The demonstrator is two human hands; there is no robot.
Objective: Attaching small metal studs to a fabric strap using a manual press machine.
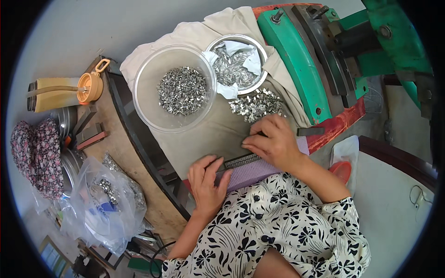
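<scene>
A dark, narrow metal strip (243, 161) with a row of small slots or parts along it lies at the near edge of the cloth-covered table. My left hand (206, 183) has thumb and forefinger on either side of the strip's left end. Above its right part, my right hand (274, 143) is closed in a pinch; what is between the fingertips is too small or hidden to name. Just beyond that hand, a loose pile of small shiny metal pieces (256, 104) is spread on the beige cloth (185, 148).
A clear plastic tub (143, 109) of small metal parts stands beyond my hands, beside a metal bowl (264, 69) lined with white plastic and holding shiny pieces. A green press (296, 65) stands at the right. Left, a wooden bench (123, 153) bears a plastic bag (88, 204).
</scene>
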